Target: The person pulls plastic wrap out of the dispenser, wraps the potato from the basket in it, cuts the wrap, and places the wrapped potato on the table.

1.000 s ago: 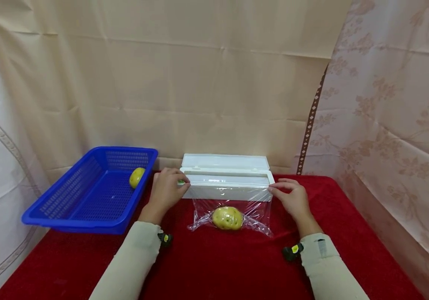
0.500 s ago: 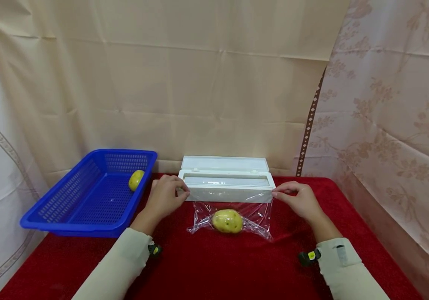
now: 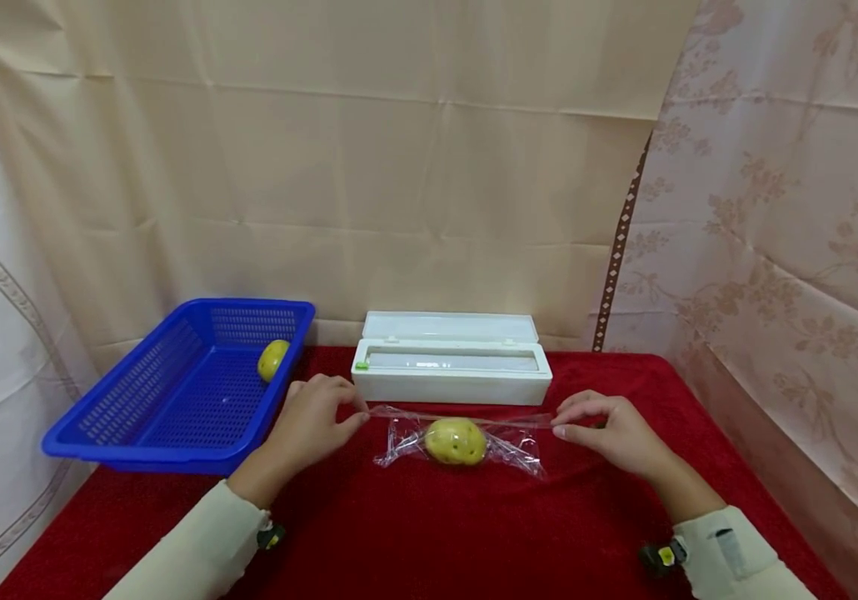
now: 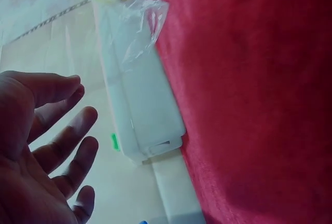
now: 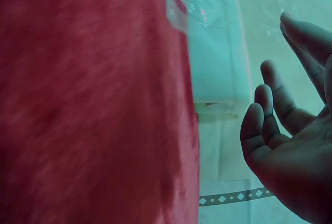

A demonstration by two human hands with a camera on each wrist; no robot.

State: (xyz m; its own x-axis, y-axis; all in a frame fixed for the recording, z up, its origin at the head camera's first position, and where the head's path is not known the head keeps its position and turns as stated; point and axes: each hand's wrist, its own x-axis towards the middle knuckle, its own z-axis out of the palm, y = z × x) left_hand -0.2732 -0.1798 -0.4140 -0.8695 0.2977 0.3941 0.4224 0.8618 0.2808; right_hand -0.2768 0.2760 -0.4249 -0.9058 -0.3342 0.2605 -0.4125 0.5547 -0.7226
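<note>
A yellow potato (image 3: 455, 442) lies on the red cloth under clear plastic wrap (image 3: 513, 450), whose crumpled ends spread to both sides. My left hand (image 3: 316, 423) pinches the left end of the wrap's far edge between thumb and index finger. At the other end my right hand (image 3: 619, 433) pinches the same edge, so it stretches nearly straight across behind the potato. Just beyond stands a white wrap dispenser (image 3: 451, 388), its lid up, a roll inside and a green slider (image 3: 362, 366) at its left end. The left wrist view shows the dispenser (image 4: 142, 99) past my fingertips.
To the left is a blue basket (image 3: 167, 452) with a second potato (image 3: 273, 360) against its right wall. The red cloth (image 3: 459, 542) covers the table. A beige curtain (image 3: 399, 192) hangs behind, and a patterned one (image 3: 789, 250) on the right.
Both hands have come toward the person, drawing the wrap's far edge off the dispenser's front to just behind the potato. The green slider is uncovered now. Potato and basket stay put.
</note>
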